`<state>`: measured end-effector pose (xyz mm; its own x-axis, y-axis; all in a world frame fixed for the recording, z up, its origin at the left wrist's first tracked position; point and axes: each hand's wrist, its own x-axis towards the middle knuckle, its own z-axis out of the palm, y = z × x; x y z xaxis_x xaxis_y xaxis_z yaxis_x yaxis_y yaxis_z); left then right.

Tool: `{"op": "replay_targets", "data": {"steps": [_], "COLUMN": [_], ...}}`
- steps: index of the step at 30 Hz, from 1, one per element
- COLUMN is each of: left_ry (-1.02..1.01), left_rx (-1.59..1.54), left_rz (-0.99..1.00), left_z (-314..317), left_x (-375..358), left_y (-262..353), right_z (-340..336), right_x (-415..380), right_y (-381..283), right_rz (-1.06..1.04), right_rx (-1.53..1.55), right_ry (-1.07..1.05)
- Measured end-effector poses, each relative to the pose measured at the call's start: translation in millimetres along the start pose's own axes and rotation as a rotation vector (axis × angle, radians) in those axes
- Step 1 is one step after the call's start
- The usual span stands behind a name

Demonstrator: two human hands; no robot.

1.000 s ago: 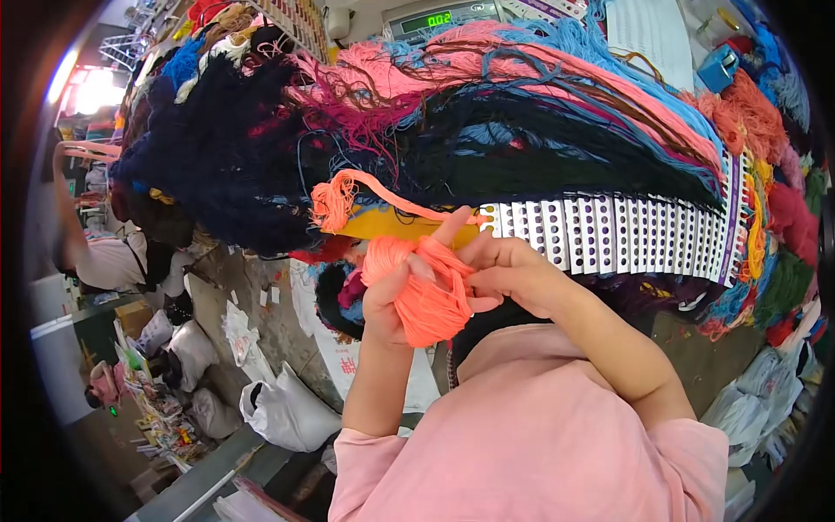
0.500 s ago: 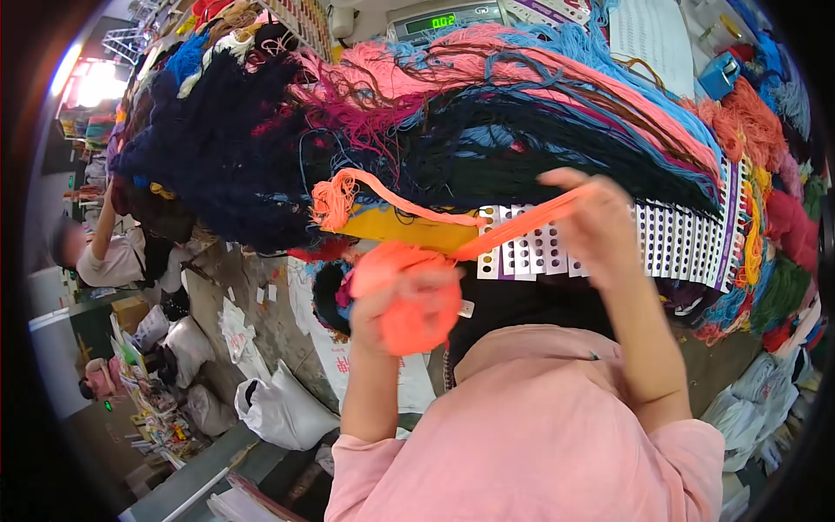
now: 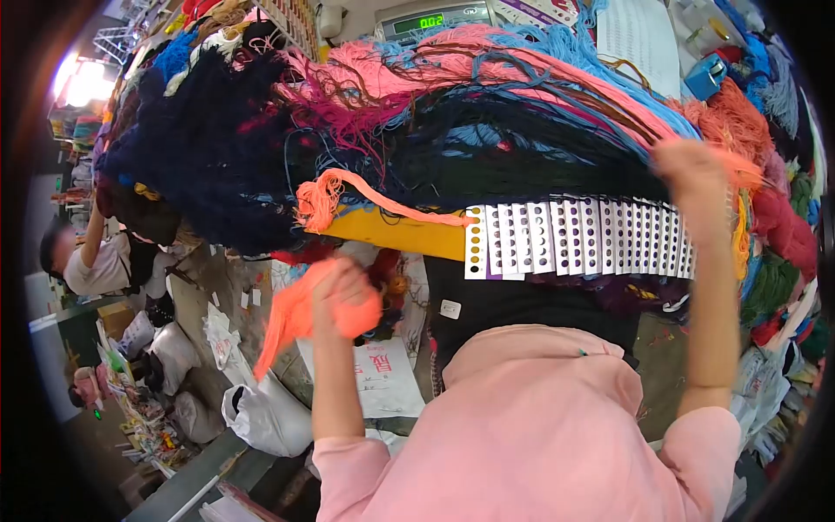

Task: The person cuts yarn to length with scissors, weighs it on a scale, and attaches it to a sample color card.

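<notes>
My left hand (image 3: pixel 341 283) is closed round a bundle of bright coral yarn (image 3: pixel 287 322), which hangs down to its left. Far to the right, my right hand (image 3: pixel 691 170) is a blurred fist with a coral strand (image 3: pixel 738 165) sticking out on its right side. Between the hands, another coral strand (image 3: pixel 383 200) lies on a yellow strip (image 3: pixel 400 237). Beside that strip runs a row of white cards with dark round holes (image 3: pixel 565 237). Long dark yarn (image 3: pixel 487 165) covers the surface behind the cards.
Pink yarn (image 3: pixel 539 65) and blue yarn lie at the back, near a digital scale (image 3: pixel 432 21) and a paper sheet (image 3: pixel 637 43). A blue device (image 3: pixel 705 76) stands at the right. White bags (image 3: pixel 270 418) sit at lower left. Another person (image 3: pixel 96 261) is at far left.
My hands have moved apart, right hand up and right, left hand slightly left. The coral yarn no longer stretches between them; the bundle by my left hand now trails down to the left.
</notes>
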<state>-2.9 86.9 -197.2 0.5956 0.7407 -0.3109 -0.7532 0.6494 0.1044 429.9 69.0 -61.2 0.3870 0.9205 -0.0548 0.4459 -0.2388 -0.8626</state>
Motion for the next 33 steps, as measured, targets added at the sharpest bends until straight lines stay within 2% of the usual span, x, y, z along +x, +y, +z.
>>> {"op": "replay_targets", "data": {"steps": [1,2,3,5,6,8,11,14,15,19,24,26,27,30,31,33], "left_ry": [0.016,0.301,0.215,0.480,0.482,0.486,0.519,0.427,0.453,0.445,0.467,0.347,0.283,0.220,0.095,0.200], "left_rx": [0.071,0.237,0.564,0.875,1.013,1.283,1.335,1.431,1.348,1.103,0.831,1.075,1.195,0.995,0.699,0.787], "left_rz": [-0.107,-0.052,-0.153,-0.180,-0.235,-0.348,-0.402,-0.404,-0.394,-0.406,-0.362,-0.345,-0.333,-0.156,-0.168,-0.232], "left_z": [9,41,53,82,76,59,63,63,62,53,41,41,41,31,35,43], "left_x": [19,33,47,80,93,110,111,101,99,106,111,112,111,102,96,96], "left_y": [-11,-31,-41,-78,-87,-99,-104,-93,-93,-93,-110,-109,-106,-88,-76,-68], "right_z": [37,65,96,141,156,171,171,167,167,171,162,160,160,155,152,157], "right_x": [-4,-7,-11,-26,-34,-44,-47,-50,-53,-73,-67,-58,-56,-54,-53,-55], "right_y": [15,25,39,49,51,56,57,51,55,30,39,43,39,36,36,43], "right_rz": [-0.005,-0.022,-0.163,-0.193,-0.156,-0.434,-0.438,-0.451,-0.432,-0.439,-0.354,-0.245,-0.221,-0.192,-0.164,-0.208], "right_rx": [0.212,0.196,0.123,0.128,0.078,-0.267,-0.269,-0.277,-0.300,-0.524,-0.222,-0.082,-0.033,-0.011,-0.008,-0.020], "right_ry": [-0.112,-0.257,-0.233,-0.185,-0.160,-0.046,-0.004,-0.012,-0.129,-0.214,-0.272,-0.337,-0.287,-0.266,-0.306,-0.275]}}
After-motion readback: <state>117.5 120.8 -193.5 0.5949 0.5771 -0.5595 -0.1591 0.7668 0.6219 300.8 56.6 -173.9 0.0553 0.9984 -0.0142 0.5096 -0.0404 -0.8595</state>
